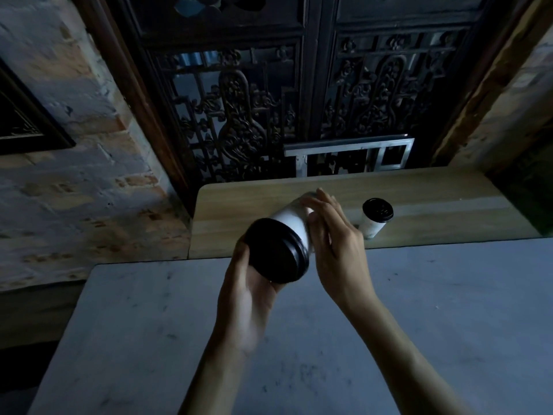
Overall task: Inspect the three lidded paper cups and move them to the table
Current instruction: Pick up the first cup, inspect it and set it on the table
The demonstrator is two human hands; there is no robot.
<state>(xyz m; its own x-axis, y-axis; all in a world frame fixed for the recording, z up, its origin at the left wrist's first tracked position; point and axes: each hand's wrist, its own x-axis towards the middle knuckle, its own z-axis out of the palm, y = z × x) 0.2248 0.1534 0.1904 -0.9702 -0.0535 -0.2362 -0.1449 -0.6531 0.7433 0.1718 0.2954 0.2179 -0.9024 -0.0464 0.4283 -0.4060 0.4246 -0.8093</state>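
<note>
A white paper cup with a black lid (281, 250) is held tilted in the air above the near edge of the wooden shelf, its lid facing me. My left hand (248, 283) grips it from below near the lid. My right hand (332, 238) wraps the cup's white body from the right. A second white cup with a black lid (374, 218) stands upright on the wooden shelf (443, 205), to the right of my hands. No third cup is in view.
A grey stone table (419, 310) fills the foreground below my arms, butting against the wooden shelf. Dark carved wooden doors (254, 115) stand behind the shelf. A brick wall (74, 190) runs along the left.
</note>
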